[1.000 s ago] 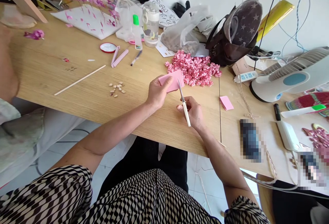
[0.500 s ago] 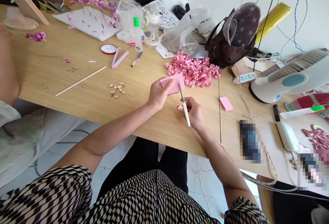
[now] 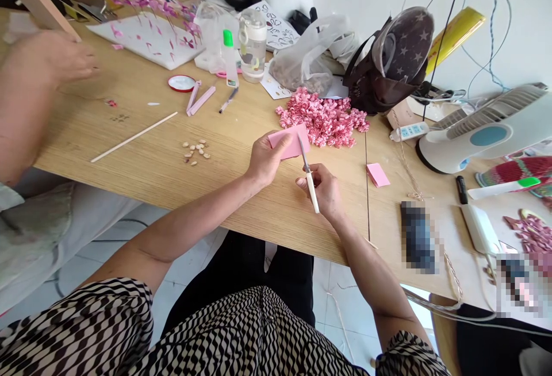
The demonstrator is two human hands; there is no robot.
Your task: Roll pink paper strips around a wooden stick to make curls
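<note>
Folded pink paper [image 3: 292, 141] is pinched in my left hand [image 3: 264, 161], thumb on top, above the wooden table. My right hand [image 3: 323, 187] is closed on white-handled scissors [image 3: 311, 189], whose blades lie at the right part of the paper. Whether the blades are cutting through it cannot be made out. Just behind the paper lies a heap of curled pink pieces [image 3: 323, 117]. Another small pink folded paper [image 3: 378, 174] rests to the right of my right hand.
Seeds [image 3: 196, 150] and a thin stick [image 3: 133, 137] lie to the left. Behind stand a glue bottle [image 3: 230, 60] and water bottle [image 3: 253, 45]. A fan [image 3: 483, 129] is at the right. Another person's hand [image 3: 64, 57] reaches over the far left.
The other person's hand has come into view at the far left, over the place where a purple flower lay. My hands, the paper and the scissors look almost unmoved.
</note>
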